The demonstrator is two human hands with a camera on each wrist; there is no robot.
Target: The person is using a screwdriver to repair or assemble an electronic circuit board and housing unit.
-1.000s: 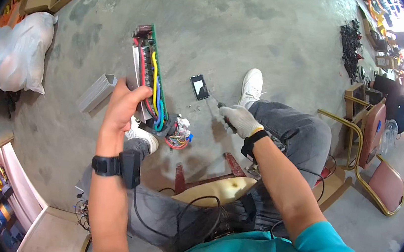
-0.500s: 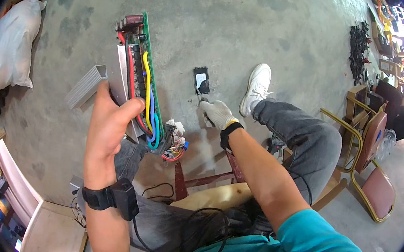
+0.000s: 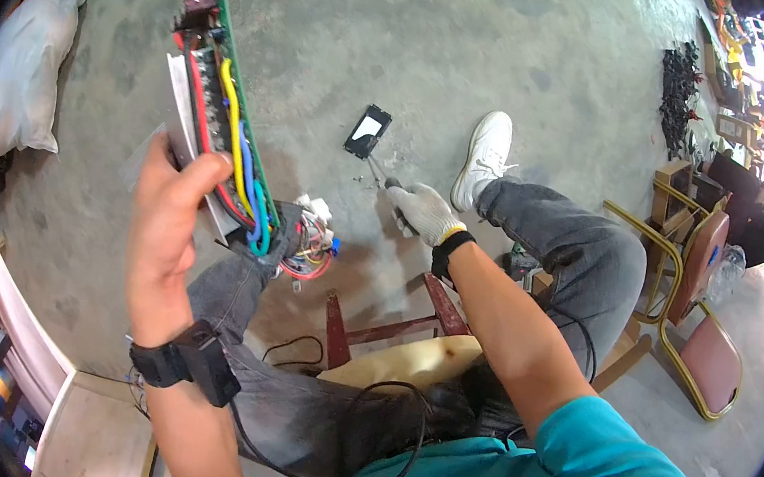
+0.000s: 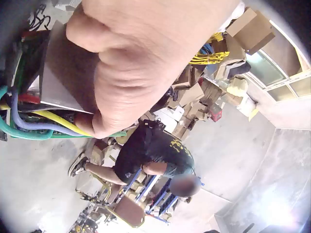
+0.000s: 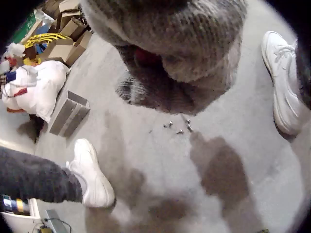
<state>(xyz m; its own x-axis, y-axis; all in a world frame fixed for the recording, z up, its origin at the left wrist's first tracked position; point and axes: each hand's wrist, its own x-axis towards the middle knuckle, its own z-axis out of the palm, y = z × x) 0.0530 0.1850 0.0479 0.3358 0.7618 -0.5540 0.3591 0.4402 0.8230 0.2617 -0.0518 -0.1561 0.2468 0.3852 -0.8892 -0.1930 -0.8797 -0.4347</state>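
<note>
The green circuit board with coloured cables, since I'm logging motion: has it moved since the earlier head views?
Yes. In the head view, the circuit board has shifted left, its top end nearer the large white plastic bag.

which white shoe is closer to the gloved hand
The right shoe, beside the gloved right hand; the left shoe sits farther away, nearer the hollow metal profile.

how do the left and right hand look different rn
The left hand is bare, while the right hand wears a pale knit glove. The left hand grips a circuit board unit with thick coloured wires; the right hand holds a slim tool slanting toward the dark rectangular case on the floor. Both have a black band around the wrist.
</note>
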